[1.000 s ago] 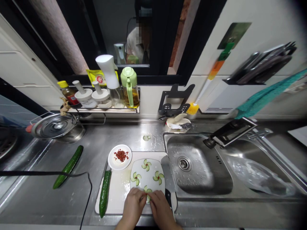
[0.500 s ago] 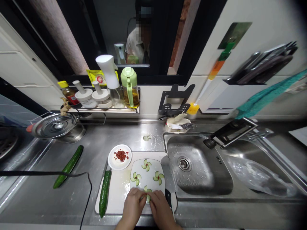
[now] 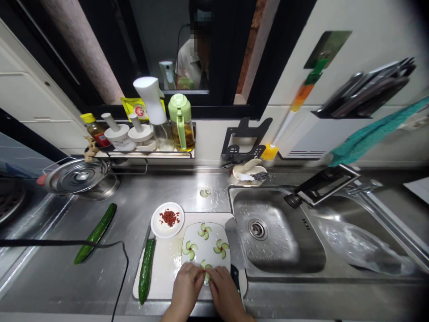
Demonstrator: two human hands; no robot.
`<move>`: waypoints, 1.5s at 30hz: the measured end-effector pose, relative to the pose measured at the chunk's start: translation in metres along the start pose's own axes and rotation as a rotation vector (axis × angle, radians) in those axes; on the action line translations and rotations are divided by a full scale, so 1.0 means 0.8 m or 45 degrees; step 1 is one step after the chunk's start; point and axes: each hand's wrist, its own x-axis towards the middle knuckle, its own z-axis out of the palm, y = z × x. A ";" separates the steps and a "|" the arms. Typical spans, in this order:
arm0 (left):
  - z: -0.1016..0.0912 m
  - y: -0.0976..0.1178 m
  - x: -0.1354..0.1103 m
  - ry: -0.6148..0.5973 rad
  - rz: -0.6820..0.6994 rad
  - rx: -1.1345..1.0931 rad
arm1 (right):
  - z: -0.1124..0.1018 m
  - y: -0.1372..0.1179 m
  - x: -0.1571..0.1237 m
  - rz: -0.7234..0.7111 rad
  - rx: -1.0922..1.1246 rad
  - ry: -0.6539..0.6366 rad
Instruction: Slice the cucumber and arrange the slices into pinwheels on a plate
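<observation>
A white square plate (image 3: 207, 243) lies on a white cutting board (image 3: 164, 268) and carries three pinwheels of cucumber slices. At its near edge sits a fourth group of cucumber slices (image 3: 205, 267). My left hand (image 3: 185, 293) and my right hand (image 3: 225, 295) meet there, fingertips pinched on those slices. A whole cucumber (image 3: 146, 270) lies on the board's left side. A small round dish of red bits (image 3: 167, 219) stands at the board's far left corner. A knife handle (image 3: 235, 273) shows to the right of the plate.
Another cucumber (image 3: 95, 232) lies on the steel counter at left, beside a black cable (image 3: 83, 243). A pot lid (image 3: 75, 175) sits far left. The sink (image 3: 275, 232) is at right, with a clear bag (image 3: 358, 246). A rack of bottles (image 3: 147, 129) lines the back.
</observation>
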 end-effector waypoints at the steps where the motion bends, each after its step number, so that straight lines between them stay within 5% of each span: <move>1: 0.000 0.000 0.000 0.007 -0.002 -0.001 | 0.001 0.001 0.000 0.000 0.000 0.000; 45: 0.006 -0.001 -0.002 0.036 0.002 -0.062 | -0.004 -0.001 0.001 -0.021 -0.002 0.037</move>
